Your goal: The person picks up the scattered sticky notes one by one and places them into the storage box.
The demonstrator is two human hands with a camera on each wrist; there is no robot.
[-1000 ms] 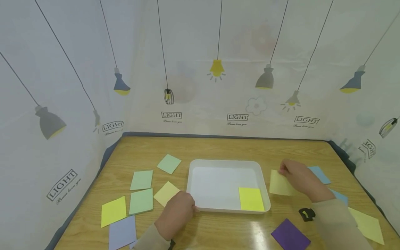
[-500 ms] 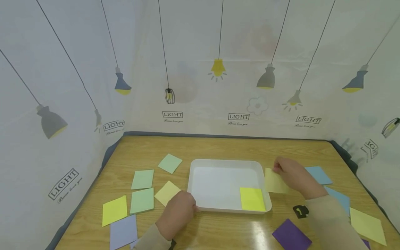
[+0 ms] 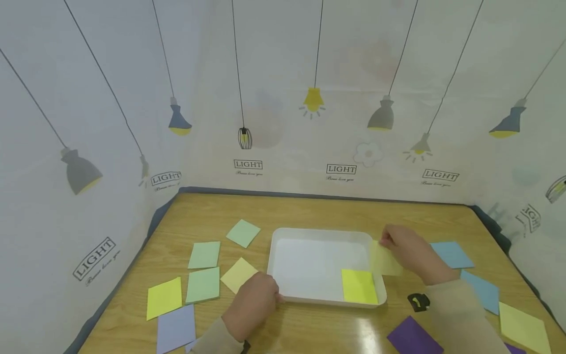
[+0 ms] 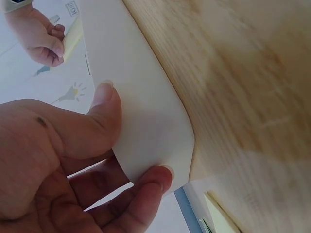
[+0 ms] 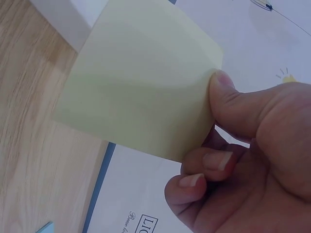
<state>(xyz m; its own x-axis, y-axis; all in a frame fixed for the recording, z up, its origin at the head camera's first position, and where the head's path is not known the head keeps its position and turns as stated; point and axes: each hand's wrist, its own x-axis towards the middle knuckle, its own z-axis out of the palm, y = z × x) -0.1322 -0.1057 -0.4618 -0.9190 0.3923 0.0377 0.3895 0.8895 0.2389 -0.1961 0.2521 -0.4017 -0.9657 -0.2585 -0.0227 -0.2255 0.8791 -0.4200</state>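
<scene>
A white tray (image 3: 309, 265) lies on the wooden table, with a bright yellow sticky note (image 3: 359, 286) in its front right corner. At the tray's front left corner my left hand (image 3: 252, 302) grips the wall; thumb and fingertips press on it in the left wrist view. My right hand (image 3: 409, 250) pinches a pale yellow sticky note (image 5: 141, 82) by one edge between thumb and fingers. That note hangs at the tray's right rim, partly overlapping it in the head view. Another pale yellow note (image 3: 239, 275) lies beside my left hand.
To the left lie several green notes (image 3: 203, 285), a yellow note (image 3: 164, 298) and lilac ones (image 3: 176, 328). On the right are blue notes (image 3: 452, 254), a pale yellow note (image 3: 523, 327) and a purple note (image 3: 414, 336). A printed curtain (image 3: 283, 98) encloses the table.
My right hand has moved left with the pale yellow sticky note, from beside the tray to its right rim. The left hand stays on the tray corner. The head view has shifted slightly.
</scene>
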